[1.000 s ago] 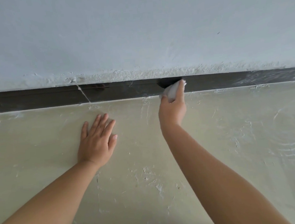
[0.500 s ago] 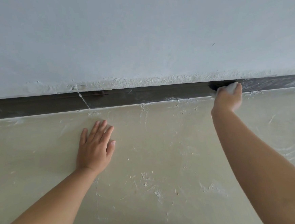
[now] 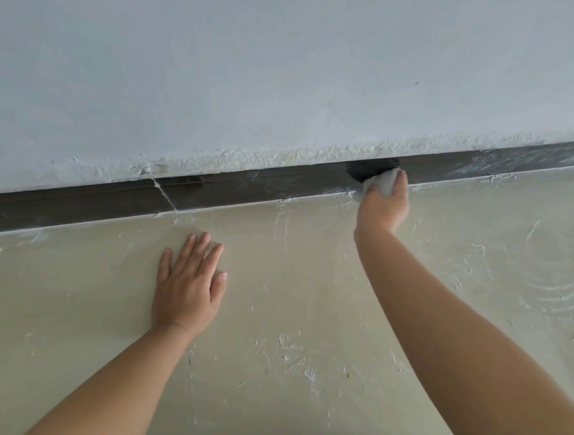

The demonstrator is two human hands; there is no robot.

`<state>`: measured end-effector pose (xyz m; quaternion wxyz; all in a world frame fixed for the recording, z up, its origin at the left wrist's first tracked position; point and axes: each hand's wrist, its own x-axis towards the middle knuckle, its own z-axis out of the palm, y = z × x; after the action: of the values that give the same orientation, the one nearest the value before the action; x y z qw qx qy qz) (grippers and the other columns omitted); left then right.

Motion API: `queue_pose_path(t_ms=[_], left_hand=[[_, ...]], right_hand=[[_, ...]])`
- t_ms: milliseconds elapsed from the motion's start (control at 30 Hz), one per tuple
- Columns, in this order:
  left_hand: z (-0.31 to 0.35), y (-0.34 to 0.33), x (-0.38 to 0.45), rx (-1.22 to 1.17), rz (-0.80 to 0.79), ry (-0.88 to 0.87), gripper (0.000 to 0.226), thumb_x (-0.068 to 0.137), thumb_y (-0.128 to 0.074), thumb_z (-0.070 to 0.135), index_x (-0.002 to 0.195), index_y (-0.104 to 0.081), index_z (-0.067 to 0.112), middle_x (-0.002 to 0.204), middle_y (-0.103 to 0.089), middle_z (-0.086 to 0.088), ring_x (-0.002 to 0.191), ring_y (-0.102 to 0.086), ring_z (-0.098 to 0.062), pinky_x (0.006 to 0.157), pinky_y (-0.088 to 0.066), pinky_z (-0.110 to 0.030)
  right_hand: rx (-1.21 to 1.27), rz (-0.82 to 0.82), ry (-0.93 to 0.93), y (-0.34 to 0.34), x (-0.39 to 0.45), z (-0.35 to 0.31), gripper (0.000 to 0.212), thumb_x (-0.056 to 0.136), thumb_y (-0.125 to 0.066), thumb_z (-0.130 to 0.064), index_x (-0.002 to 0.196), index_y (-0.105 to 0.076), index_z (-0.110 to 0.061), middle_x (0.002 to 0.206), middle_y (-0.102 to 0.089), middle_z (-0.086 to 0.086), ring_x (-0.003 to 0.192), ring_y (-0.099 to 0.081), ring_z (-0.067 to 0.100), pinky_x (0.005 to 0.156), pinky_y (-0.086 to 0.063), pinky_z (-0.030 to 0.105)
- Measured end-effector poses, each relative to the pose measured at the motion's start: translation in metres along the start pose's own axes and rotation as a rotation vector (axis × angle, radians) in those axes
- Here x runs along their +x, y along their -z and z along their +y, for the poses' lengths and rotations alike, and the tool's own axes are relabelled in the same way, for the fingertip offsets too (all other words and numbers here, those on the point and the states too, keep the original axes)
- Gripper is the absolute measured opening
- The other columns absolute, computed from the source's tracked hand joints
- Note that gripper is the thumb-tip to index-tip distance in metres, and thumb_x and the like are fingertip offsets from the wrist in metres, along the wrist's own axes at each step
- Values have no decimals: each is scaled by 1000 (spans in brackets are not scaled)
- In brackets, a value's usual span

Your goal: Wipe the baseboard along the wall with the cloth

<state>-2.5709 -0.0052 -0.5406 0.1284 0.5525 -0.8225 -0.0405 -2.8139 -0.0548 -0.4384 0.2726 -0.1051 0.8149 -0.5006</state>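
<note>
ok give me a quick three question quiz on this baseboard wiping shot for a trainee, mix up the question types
1. True or false: the left hand lies flat on the floor, fingers straight.
2. Multiple choice: the white cloth held by the right hand is pressed against
A. the pale wall
B. the dark baseboard
C. the left hand
3. Fill in: streaky white residue shows on the baseboard far to the ____ of the cloth.

Key
1. True.
2. B: the cloth sits at the baseboard's lower edge, where it meets the floor.
3. Right, near the frame edge.
</note>
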Motion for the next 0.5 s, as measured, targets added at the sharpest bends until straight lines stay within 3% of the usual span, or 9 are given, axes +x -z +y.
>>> queue_pose_path(t_ms=[133, 200, 333, 500], left_hand=[[-1, -1, -1, -2, 6, -6, 40, 83, -35, 30, 116, -48, 12, 122, -59, -18, 120, -35, -25, 97, -22, -42], [0, 0, -1, -4, 10, 1, 40, 83, -35, 30, 116, -46, 12, 122, -60, -18, 120, -35, -24, 97, -22, -43], [0, 0, -2, -17, 14, -12, 39, 83, -35, 30, 117, -45, 13, 122, -60, -18, 120, -35, -25, 96, -21, -44], [-5, 0, -2, -30, 13, -43, 40, 83, -35, 30, 117, -47, 12, 122, -59, -18, 120, -35, -25, 96, -21, -44]], right_hand=[[26, -54, -14, -15, -19, 1, 53, 94, -40, -1, 144, -29, -15, 138, -46, 6, 119, -47, 16, 73, -26, 2], [-12, -133, -5, -28, -40, 9, 53, 96, -39, -4, 145, -25, -15, 139, -45, 6, 125, -45, 18, 75, -24, 1], [-81, -329, -27, -53, -83, 20, 54, 98, -38, -10, 147, -18, -22, 141, -44, 5, 128, -43, 19, 91, -28, 12], [-74, -322, -40, -54, -90, 16, 51, 97, -40, -11, 145, -26, -23, 140, -46, 5, 127, -43, 18, 87, -27, 8]])
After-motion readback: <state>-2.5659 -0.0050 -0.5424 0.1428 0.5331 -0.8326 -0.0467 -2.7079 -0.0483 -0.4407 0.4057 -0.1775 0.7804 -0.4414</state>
